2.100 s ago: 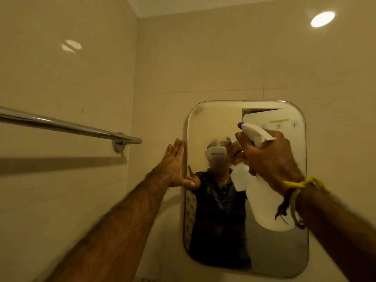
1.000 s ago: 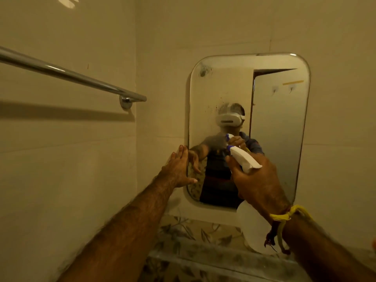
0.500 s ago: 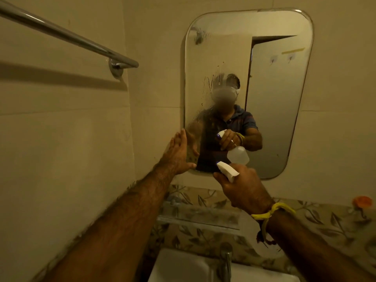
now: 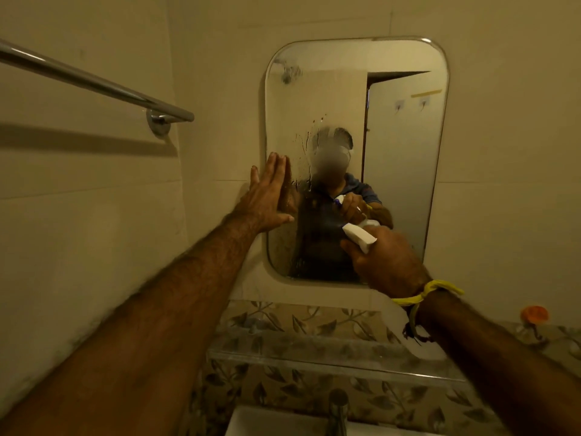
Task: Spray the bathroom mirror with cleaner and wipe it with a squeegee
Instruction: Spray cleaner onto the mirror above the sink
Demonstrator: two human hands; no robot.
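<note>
The rounded mirror (image 4: pixel 405 146) hangs on the tiled wall, with wet spray drips and a misted patch on its left-centre glass. My right hand (image 4: pixel 385 262) is closed around a white spray bottle (image 4: pixel 360 238), its nozzle pointing at the mirror's lower part. The bottle's translucent body (image 4: pixel 394 322) hangs below my wrist. My left hand (image 4: pixel 267 193) is flat, fingers together, against the mirror's left edge. No squeegee is in view.
A chrome towel bar (image 4: pixel 94 81) juts from the left wall. Below the mirror runs a clear glass shelf (image 4: pixel 314 354) over leaf-patterned tiles. A tap (image 4: pixel 338 410) and white basin (image 4: pixel 267 423) sit at the bottom. An orange object (image 4: pixel 534 314) is at far right.
The spray bottle has come down from the mirror's top to its lower part. Drips and mist have appeared on the glass. My left hand stays on the mirror's left edge.
</note>
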